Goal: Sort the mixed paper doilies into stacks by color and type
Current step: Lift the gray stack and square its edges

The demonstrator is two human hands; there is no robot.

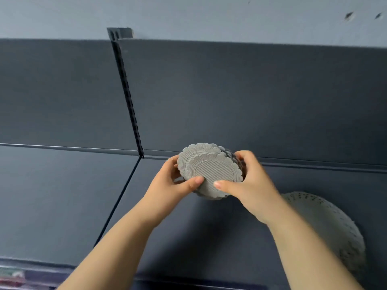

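Observation:
A bundle of small round grey doilies (206, 164) with scalloped edges is held up above the dark shelf. My left hand (173, 181) grips its left side, thumb pressed on the front face. My right hand (245, 183) grips its right side, thumb on the lower front and fingers curled behind. The top doily sits slightly offset from the one under it. A larger white lace doily stack (330, 229) lies flat on the shelf at the lower right, partly hidden by my right forearm.
The dark shelf board (62, 195) has a seam running diagonally down from a slotted upright post (127, 95) in the dark back panel. A pale wall rises above. The shelf's front lip with a blurred label strip (12, 275) is at the bottom left.

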